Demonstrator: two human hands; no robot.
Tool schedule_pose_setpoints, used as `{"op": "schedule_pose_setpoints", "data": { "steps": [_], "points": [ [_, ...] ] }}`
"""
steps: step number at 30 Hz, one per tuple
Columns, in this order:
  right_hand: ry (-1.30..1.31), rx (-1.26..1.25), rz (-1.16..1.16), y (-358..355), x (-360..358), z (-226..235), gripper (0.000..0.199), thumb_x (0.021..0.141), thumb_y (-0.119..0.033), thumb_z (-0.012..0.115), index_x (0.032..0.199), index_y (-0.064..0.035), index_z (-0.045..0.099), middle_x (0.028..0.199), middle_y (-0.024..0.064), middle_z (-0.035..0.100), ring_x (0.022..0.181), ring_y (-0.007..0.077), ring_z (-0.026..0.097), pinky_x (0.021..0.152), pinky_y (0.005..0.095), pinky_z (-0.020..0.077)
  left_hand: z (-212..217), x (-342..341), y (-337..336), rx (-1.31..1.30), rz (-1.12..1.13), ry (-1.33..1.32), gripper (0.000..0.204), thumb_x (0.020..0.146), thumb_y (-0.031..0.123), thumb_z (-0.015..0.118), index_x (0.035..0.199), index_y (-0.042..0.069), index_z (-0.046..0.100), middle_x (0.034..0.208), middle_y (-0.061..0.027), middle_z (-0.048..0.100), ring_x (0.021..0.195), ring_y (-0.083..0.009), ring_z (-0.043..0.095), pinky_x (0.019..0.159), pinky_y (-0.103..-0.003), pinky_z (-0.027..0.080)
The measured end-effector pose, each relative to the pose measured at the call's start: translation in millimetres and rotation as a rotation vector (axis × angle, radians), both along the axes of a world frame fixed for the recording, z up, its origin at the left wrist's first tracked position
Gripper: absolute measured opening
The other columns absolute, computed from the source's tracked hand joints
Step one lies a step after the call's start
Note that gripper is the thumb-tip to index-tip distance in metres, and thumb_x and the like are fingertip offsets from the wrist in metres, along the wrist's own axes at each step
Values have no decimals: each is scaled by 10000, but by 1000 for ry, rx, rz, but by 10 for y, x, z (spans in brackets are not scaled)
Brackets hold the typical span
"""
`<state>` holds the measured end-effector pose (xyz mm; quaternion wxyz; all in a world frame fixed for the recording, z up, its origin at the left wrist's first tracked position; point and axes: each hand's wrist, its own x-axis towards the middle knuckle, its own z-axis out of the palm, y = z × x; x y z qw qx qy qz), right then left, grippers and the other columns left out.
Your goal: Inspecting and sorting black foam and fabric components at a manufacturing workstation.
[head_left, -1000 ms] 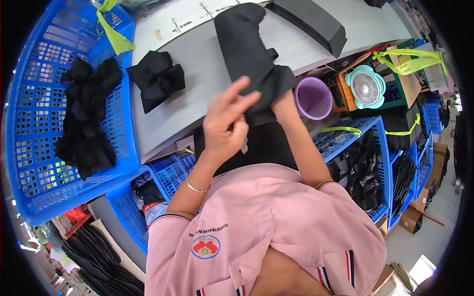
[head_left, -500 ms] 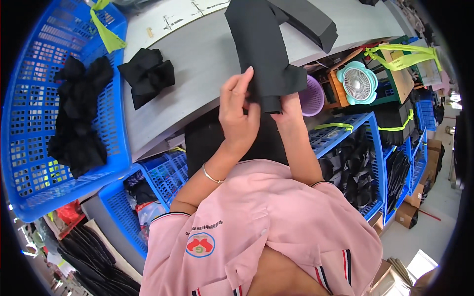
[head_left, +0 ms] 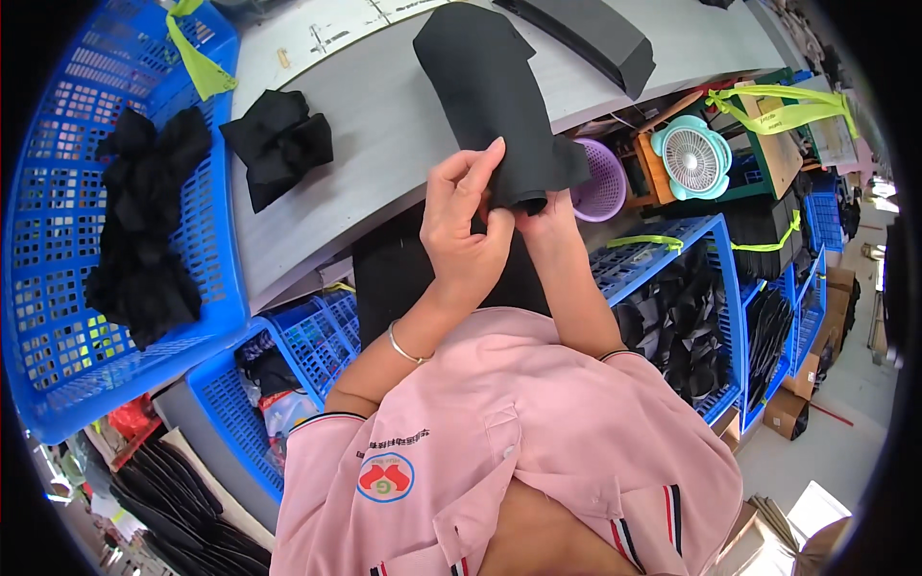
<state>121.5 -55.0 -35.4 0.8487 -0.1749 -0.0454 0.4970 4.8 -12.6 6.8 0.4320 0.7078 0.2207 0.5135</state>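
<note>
Fabric piece (head_left: 490, 96) runs long-axis up-away from left hand (head_left: 466, 235), fingers pinched on its near end (right hand (head_left: 547, 206) grips alongside).

A black fabric piece (head_left: 485, 86), matte and smooth, rolled into a tube, sits upper centre of the frame, slanting from the grey tabletop down to its pinched lower end.

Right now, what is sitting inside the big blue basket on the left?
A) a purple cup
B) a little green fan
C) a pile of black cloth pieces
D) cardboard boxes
C: a pile of black cloth pieces lies in the big blue basket, while the fan stands far off at the right.
</note>
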Motion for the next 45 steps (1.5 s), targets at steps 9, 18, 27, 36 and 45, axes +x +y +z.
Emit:
{"op": "schedule_pose_setpoints", "data": {
  "steps": [9, 18, 27, 36, 45],
  "points": [
    [14, -189, -41, 76, -69, 3, 380, 915, -288, 641, 1188, -29, 590, 1080, 119, 652, 959, 246, 667, 816, 398, 585, -141, -60, 22, -30, -12, 29, 712, 660, -203, 559, 1302, 93, 649, 1134, -57, 558, 772, -89, 526, 637, -216, 481],
    [-29, -469, -196, 289, -116, 1, 394, 971, -387, 542, 1203, -71, 592, 1108, 81, 661, 1016, 248, 647, 862, 404, 545, -305, -176, 96, -151, -43, -32, 586, 818, -137, 604, 1368, 65, 590, 1160, -72, 578, 821, -82, 541, 650, -224, 491],
    [-881, -330, 223, 395, -52, 170, 385, 935, -168, 613, 1267, 16, 550, 1305, 170, 577, 1202, 272, 550, 1014, 370, 423, -825, -410, 419, -1035, 18, -154, 142, 970, 113, 592, 1050, 5, 637, 893, -44, 665, 775, -159, 687, 613, -259, 520],
    [-2361, -1096, -203, 619, -303, -264, 293, 792, -78, 597, 1071, -1, 647, 1103, 199, 638, 1114, 390, 595, 1014, 484, 449, -1233, -107, 320, -1322, -203, -230, 145, 924, 62, 577, 996, -20, 673, 916, -84, 702, 823, -141, 684, 666, -264, 509],
    [-2046, -1056, 67, 690, -300, -65, 254, 892, -194, 591, 1074, -36, 673, 1067, 208, 668, 995, 412, 628, 913, 480, 475, -1246, 83, 283, -1479, -315, -100, 161, 943, 76, 557, 986, -41, 658, 1045, -109, 698, 911, -211, 689, 847, -365, 542]
  ]
}}
